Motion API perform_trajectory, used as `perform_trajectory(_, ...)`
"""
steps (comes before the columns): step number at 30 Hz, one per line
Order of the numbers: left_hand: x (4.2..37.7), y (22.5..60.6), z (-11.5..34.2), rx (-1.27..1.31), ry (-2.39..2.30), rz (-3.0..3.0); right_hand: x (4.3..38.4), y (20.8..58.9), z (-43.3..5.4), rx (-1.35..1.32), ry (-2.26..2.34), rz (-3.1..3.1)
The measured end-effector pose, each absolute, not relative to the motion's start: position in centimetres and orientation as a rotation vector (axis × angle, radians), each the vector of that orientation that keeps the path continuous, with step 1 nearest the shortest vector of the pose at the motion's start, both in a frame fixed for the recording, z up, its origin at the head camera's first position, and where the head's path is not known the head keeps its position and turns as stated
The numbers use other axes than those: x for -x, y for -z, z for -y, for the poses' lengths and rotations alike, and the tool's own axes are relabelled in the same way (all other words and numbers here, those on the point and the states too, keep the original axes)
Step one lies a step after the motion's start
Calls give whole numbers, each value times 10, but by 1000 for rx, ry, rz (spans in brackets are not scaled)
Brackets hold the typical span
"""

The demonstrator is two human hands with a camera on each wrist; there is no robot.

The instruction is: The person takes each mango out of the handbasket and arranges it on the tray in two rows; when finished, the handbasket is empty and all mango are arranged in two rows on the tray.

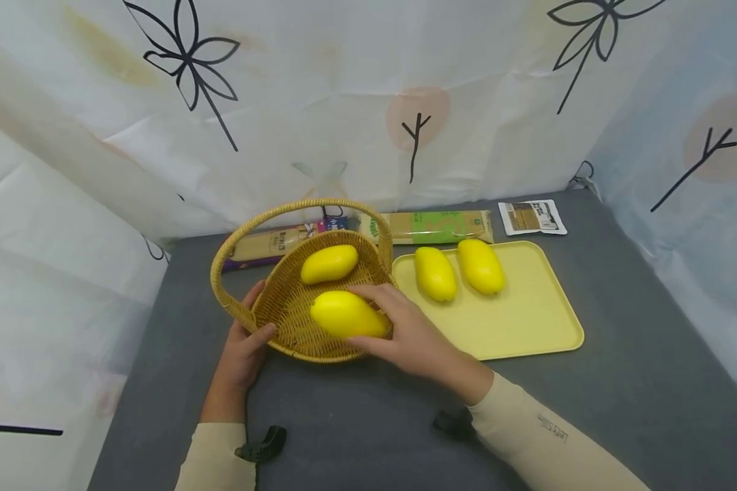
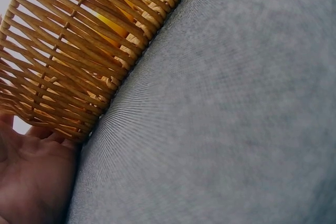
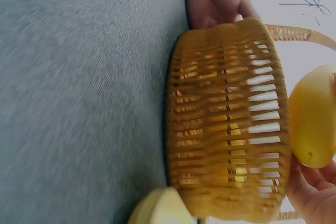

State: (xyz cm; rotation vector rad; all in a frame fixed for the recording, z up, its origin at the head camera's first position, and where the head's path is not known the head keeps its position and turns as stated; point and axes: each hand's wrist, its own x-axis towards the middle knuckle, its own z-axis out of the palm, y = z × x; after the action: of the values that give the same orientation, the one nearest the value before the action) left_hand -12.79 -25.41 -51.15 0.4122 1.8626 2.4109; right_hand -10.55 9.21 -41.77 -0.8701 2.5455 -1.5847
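A wicker basket (image 1: 291, 320) with a tall arched handle (image 1: 221, 273) stands on the grey table. My left hand (image 1: 245, 351) grips its left side, thumb over the rim and fingers along the outer wall. My right hand (image 1: 405, 331) holds a yellow mango (image 1: 346, 314) over the basket's near right part. The right wrist view shows this mango (image 3: 313, 116) above the rim, with fingers (image 3: 315, 192) under it. Another mango (image 1: 329, 264) lies inside the basket towards the back. Through the weave in the left wrist view, a bit of yellow shows.
Right of the basket lies a pale yellow tray (image 1: 528, 320) bearing two mangoes, a left one (image 1: 435, 274) and a right one (image 1: 481, 266). Behind are a green-labelled long packet (image 1: 442, 226), a purple-edged packet (image 1: 270, 247) and a small white pouch (image 1: 532, 217). Patterned cloth encloses the table's back and sides.
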Motion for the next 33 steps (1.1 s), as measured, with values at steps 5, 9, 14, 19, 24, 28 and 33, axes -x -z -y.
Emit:
perform_trajectory(5,127,511,255,-389,-2404,-1874,99,413,-110,727,1679,-2492)
perform_trajectory(9,128,512,255,-380,-2412,-1869,94,411,-122,639,1735,-2458)
perform_trajectory(14,127,513,255,-405,-2416,-1869,90,420,-135,553,1747,-2471)
perform_trajectory(19,127,509,253,-379,-2408,-1885,87,427,-146,459,1726,-2496)
perform_trajectory(24,127,508,253,-360,-2402,-1894,84,432,-156,347,1671,-2526)
perform_trajectory(28,126,508,253,-356,-2396,-1901,80,435,-164,249,1645,-2505)
perform_trajectory(33,126,509,253,-338,-2391,-1911,80,438,-173,148,1643,-2467)
